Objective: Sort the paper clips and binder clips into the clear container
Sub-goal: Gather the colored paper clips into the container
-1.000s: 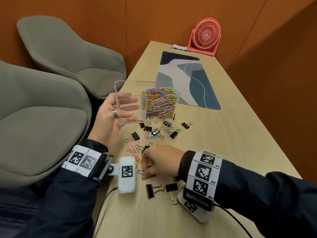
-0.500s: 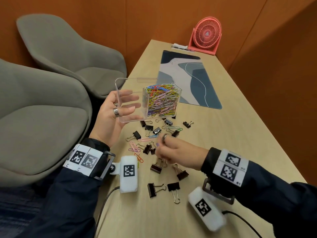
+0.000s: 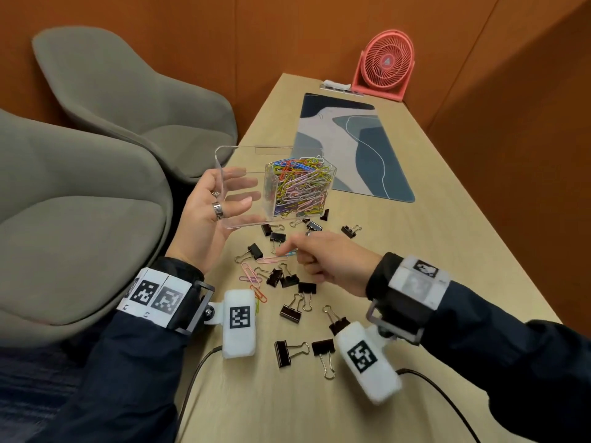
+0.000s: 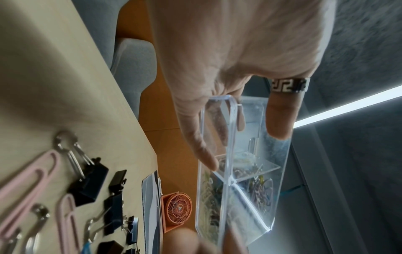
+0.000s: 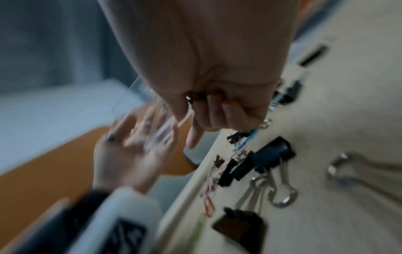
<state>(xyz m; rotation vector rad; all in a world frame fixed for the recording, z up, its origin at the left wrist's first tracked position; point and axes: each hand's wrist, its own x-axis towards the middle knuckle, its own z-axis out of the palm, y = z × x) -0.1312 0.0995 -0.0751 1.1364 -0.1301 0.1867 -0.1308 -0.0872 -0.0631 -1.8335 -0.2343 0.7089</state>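
Note:
My left hand (image 3: 201, 219) grips the clear container (image 3: 224, 174) and holds it tilted over the table's left edge. In the left wrist view the thumb (image 4: 204, 154) lies against one wall of the container (image 4: 250, 171) and the fingers lie beneath it. One compartment is packed with coloured paper clips (image 3: 300, 190). My right hand (image 3: 326, 260) hovers low over the loose clips, fingers curled, pinching a blue paper clip (image 3: 290, 252), also visible as a blue paper clip (image 5: 250, 137) under the right hand (image 5: 206, 60). Pink paper clips (image 3: 271, 259) and several black binder clips (image 3: 289, 311) lie scattered on the table.
A patterned desk mat (image 3: 351, 148) lies beyond the container, and a pink fan (image 3: 385, 63) stands at the far end. Two grey chairs (image 3: 80, 219) sit left of the table. Cables (image 3: 198, 372) trail from the wrist cameras across the near table.
My right hand lifted off the table near the front edge and moved forward toward the container, carrying the blue clip. The left hand has kept the container in nearly the same place.

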